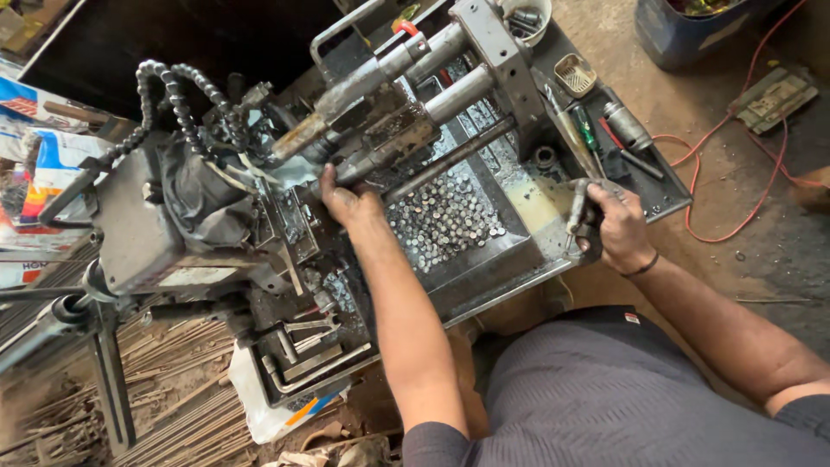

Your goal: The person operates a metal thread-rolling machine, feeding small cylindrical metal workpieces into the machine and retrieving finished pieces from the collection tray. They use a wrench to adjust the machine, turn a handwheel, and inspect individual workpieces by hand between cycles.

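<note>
Two bare hands are working a greasy grey metal lathe-like machine (259, 207).
Left hand (346, 203) is curling around an oily steel bar (406, 151); right hand (616, 227) is clenching a worn lever handle (577, 207) beside small dull metal discs (441, 216) filling the tray; a crumpled colourful printed package (39, 173) is lying far left.

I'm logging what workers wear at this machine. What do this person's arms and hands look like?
Both forearms are bare, no gloves. The left hand and right hand look smeared with dark grime. A thin dark band circles the right wrist. Short grey sleeves show.
</note>
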